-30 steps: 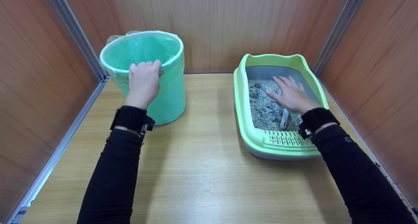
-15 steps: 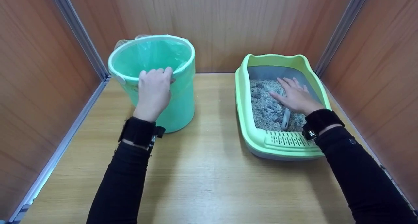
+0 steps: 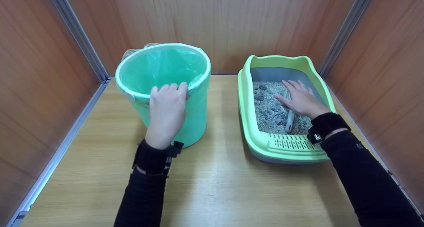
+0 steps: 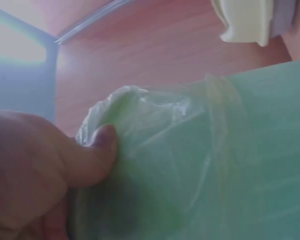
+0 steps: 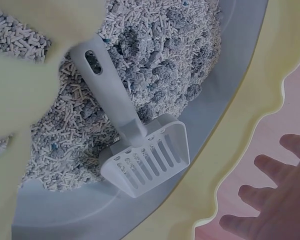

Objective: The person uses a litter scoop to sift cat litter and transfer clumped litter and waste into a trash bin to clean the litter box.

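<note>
My left hand [image 3: 167, 113] grips the near rim of a mint-green trash bin [image 3: 195, 124], fingers over the edge. A clear plastic liner [image 4: 165, 120] covers the rim, and in the left wrist view my thumb [image 4: 95, 162] presses it against the outside. My right hand [image 3: 301, 99] hovers with spread fingers above a green and grey litter box [image 3: 243, 101], holding nothing. Beneath it a grey litter scoop [image 3: 290, 121] lies on the litter [image 3: 270, 116]. The right wrist view shows the scoop's slotted head [image 5: 147, 160]; in the head view my hand partly hides it.
The bin stands left of the litter box on a wooden floor [image 3: 212, 187], with a gap between them. A wooden wall [image 3: 225, 25] closes the back, and panels [image 3: 43, 71] with metal edging flank both sides. Grey clumps lie among the litter.
My left hand has drawn the trash bin nearer and to the right. My right hand has shifted slightly right, still spread above the litter; the litter box and scoop stay put.
</note>
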{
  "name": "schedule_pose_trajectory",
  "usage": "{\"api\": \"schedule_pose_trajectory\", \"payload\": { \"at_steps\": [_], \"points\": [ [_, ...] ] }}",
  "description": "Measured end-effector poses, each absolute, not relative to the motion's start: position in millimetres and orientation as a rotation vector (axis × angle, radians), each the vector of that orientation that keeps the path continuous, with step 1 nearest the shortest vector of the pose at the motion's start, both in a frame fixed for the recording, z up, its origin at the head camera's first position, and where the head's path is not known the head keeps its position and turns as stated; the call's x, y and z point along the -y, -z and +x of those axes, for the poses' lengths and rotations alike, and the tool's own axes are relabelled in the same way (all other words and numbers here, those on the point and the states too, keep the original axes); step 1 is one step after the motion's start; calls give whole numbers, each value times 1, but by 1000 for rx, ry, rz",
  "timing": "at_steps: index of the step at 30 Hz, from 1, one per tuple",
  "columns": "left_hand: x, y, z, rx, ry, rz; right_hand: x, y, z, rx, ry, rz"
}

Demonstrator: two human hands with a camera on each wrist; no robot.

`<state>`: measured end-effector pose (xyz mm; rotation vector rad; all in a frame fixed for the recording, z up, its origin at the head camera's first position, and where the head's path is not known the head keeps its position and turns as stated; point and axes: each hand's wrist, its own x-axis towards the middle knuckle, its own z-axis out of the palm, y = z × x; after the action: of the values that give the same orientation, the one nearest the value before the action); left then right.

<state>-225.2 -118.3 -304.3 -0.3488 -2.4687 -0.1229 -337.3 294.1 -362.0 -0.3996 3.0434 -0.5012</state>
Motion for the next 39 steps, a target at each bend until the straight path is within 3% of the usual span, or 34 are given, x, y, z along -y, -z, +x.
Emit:
{"api": "schedule_pose_trajectory", "payload": {
  "at_steps": [11, 19, 32, 39],
  "points": [
    [99, 305, -177, 2516, 145, -339, -294, 365, -332, -3031, 536, -401],
    [97, 309, -170, 2406, 138, -340, -289, 358, -330, -3008, 578, -376],
    [94, 307, -162, 2428, 127, -311, -298, 307, -339, -2811, 399, -47],
    [91, 306, -159, 2452, 128, -315, -306, 342, -347, -2609, 445, 101]
  ]
}}
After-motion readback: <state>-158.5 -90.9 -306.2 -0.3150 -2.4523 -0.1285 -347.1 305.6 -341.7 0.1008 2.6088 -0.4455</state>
